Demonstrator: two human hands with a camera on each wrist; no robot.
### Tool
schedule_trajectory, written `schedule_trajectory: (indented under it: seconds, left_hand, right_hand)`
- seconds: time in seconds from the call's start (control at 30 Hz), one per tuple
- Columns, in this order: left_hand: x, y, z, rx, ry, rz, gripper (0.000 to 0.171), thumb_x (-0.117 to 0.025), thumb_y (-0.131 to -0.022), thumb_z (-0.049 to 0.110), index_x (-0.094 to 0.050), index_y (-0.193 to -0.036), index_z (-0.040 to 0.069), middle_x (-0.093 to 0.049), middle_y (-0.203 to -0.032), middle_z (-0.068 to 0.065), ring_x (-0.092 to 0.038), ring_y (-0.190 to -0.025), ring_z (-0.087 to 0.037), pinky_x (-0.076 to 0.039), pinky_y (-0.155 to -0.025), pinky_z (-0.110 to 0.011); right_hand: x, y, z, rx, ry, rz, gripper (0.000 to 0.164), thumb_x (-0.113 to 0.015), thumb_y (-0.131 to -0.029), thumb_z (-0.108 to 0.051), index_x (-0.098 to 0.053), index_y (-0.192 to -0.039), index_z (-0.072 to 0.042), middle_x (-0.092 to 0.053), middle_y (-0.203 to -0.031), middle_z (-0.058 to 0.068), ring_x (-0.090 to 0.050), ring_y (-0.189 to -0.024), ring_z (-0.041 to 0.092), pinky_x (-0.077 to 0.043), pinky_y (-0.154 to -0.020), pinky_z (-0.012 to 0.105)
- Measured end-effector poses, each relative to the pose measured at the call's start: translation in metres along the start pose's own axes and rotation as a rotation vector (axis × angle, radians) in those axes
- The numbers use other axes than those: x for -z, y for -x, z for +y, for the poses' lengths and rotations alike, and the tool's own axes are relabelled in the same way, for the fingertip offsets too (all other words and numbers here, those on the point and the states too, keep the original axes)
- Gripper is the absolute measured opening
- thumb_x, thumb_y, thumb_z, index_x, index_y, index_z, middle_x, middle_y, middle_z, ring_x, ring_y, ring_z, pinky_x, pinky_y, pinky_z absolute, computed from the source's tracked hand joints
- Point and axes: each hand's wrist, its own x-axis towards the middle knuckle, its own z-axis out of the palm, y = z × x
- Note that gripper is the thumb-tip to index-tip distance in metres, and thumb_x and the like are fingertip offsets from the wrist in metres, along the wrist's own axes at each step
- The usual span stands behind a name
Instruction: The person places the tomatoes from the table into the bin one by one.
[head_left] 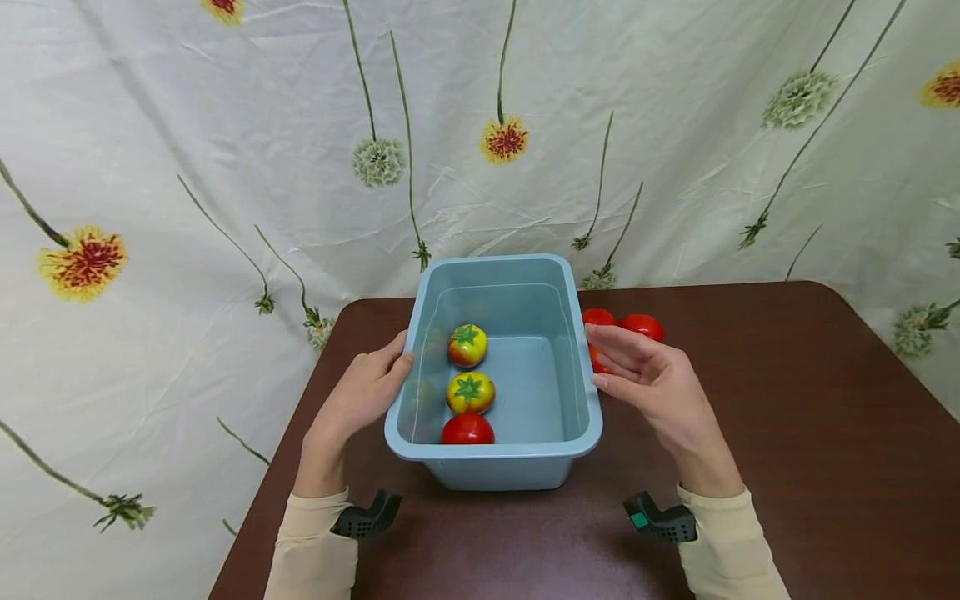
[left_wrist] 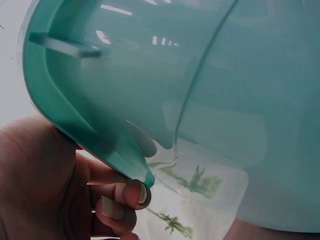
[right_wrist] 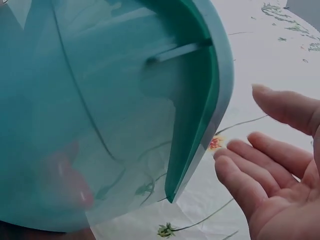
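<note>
A light blue plastic bin [head_left: 492,474] is at the middle of the table in the head view. Inside, along its left side, are a yellow-and-red toy tomato [head_left: 467,345] with a green leafy top, a second like it [head_left: 471,392], and a red one [head_left: 467,429]. My left hand [head_left: 365,387] grips the bin's left rim, its fingers curled under the edge in the left wrist view. Beside the right rim, my right hand [head_left: 651,375] has its fingers loosely extended; the right wrist view shows a gap between them and the rim [right_wrist: 220,100].
Several red tomatoes, one of them [head_left: 642,326] plainly seen, lie on the dark brown table [head_left: 787,400] to the right of the bin, partly hidden by my right hand. A white cloth with printed flowers [head_left: 300,125] hangs behind the table and down its left side.
</note>
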Motion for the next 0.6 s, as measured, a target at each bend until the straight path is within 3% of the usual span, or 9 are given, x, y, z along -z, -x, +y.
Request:
schedule_trajectory:
  seconds: [0.23, 0.4, 0.6]
  left_hand:
    - [0.000, 0.000, 0.000, 0.006, 0.005, -0.005, 0.048, -0.036, -0.104, 0.035, -0.036, -0.151, 0.023, -0.073, -0.106, -0.009, -0.070, -0.081, -0.013, -0.056, -0.079, -0.040]
    - [-0.001, 0.000, 0.001, 0.011, 0.007, -0.006, 0.049, -0.036, -0.104, 0.034, -0.035, -0.151, 0.024, -0.073, -0.106, -0.009, -0.070, -0.082, -0.014, -0.055, -0.079, -0.040]
    - [0.000, 0.001, 0.001, 0.017, 0.010, -0.003, 0.049, -0.036, -0.104, 0.035, -0.036, -0.151, 0.024, -0.073, -0.108, -0.009, -0.070, -0.083, -0.014, -0.055, -0.079, -0.041]
  right_hand:
    - [0.002, -0.002, 0.005, -0.043, 0.156, 0.136, 0.049, -0.068, -0.091, -0.016, -0.055, -0.136, -0.004, -0.061, -0.135, 0.009, -0.063, -0.118, 0.009, -0.051, -0.089, 0.019]
    - [0.004, -0.004, 0.008, -0.053, 0.186, 0.175, 0.049, -0.068, -0.091, -0.016, -0.055, -0.136, -0.004, -0.061, -0.134, 0.008, -0.062, -0.119, 0.010, -0.051, -0.088, 0.018]
    - [0.007, -0.010, 0.021, -0.128, 0.232, 0.190, 0.047, -0.066, -0.092, -0.016, -0.054, -0.136, -0.004, -0.058, -0.137, 0.015, -0.057, -0.127, 0.023, -0.050, -0.089, 0.017]
